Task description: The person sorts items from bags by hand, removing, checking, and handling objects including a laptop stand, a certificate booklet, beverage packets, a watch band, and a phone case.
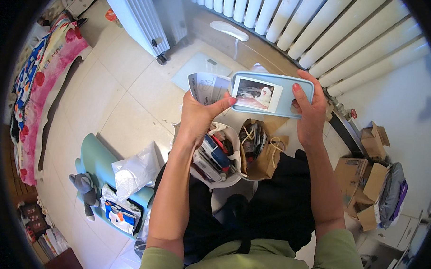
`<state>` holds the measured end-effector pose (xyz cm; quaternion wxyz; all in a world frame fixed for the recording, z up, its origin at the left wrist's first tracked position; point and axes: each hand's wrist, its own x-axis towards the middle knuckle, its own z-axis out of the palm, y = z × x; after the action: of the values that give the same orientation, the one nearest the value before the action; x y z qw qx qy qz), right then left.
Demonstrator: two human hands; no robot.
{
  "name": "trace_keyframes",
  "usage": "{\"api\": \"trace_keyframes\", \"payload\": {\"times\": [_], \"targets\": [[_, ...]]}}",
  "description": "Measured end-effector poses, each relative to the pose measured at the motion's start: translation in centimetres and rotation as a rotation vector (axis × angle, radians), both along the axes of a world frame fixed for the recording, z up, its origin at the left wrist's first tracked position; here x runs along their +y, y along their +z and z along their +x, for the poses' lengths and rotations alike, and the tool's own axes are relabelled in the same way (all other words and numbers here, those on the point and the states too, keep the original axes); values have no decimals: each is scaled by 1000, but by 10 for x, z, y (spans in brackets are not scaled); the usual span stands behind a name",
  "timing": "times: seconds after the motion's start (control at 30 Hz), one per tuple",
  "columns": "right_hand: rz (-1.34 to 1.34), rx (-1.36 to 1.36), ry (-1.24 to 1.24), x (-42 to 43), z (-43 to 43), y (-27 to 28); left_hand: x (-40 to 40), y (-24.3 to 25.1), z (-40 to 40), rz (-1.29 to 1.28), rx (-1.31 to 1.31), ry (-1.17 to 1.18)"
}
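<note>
My right hand (311, 105) grips the right end of a light blue phone case (290, 91), its thumb on the inner face. An instant photo (258, 94) with a white border lies inside the case. My left hand (202, 111) holds a printed paper leaflet (209, 87), and its thumb presses the photo's lower left corner. Below my hands stand a white fabric bag (231, 183) full of boxes and small items and a brown paper bag (268, 164) with twisted handles, holding packaged things.
A white radiator (262, 15) lines the wall ahead; a wheeled pale suitcase (141, 21) stands left of it. A green chair (97, 148) at left bears a plush toy (83, 185) and a plastic bag (137, 169). Cardboard boxes (351, 174) are at right.
</note>
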<state>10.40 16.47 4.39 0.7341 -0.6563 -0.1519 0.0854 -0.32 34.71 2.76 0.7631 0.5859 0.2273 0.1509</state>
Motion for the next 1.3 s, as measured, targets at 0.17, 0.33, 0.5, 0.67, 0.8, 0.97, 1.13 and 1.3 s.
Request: {"api": "trace_keyframes", "payload": {"times": [0.17,0.33,0.5,0.67,0.8,0.97,1.13,1.3], "targets": [[17,17,6,0,0,-2,-1,0,-1,31,-5,16],[13,30,0,-1,0,-2,-1,-3,0,16,0,-1],[29,39,1,-1,1,-2,-1,-3,0,16,14,5],[35,58,5,1,-1,-1,-1,-2,0,9,17,14],[32,56,4,1,-1,-1,-2,0,-1,3,25,9],[20,48,-4,1,-2,0,-1,-3,-1,2,26,9],[33,47,-2,2,-2,0,0,-5,-1,8,34,19],[33,39,-2,2,-1,-2,0,-5,0,41,36,12]]}}
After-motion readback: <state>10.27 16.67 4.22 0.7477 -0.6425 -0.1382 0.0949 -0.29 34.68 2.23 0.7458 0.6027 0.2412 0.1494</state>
